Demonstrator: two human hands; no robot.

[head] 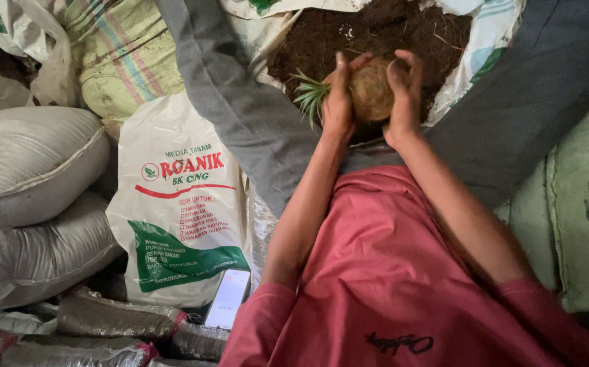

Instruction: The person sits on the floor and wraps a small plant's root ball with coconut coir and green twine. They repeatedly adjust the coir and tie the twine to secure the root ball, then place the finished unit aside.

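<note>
Pressing from both sides, the left hand [339, 102] and the right hand [405, 95] are closed around a round brown ball [371, 92] that looks like fibre or moss packed over soil. The ball is held in the air just above the open sack [475, 47] of dark soil [376, 30], between the person's knees. A small green plant [310, 95] with thin pointed leaves comes out of the ball on the left side, next to the left palm.

As I judge it, the shaping is already far along: the ball looks firm and nearly round, and the plant already sits in it. What I cannot see is any string or wrapping around it, so the binding step, if there is one, seems not yet done. The underside of the ball is hidden by the fingers, so I cannot tell if it is closed there.

Other things lie around. A white printed bag [179, 204] stands at the left, a phone [228, 298] leans near its bottom corner, and grey filled sacks [29, 204] are stacked further left. No finished balls show anywhere.
</note>
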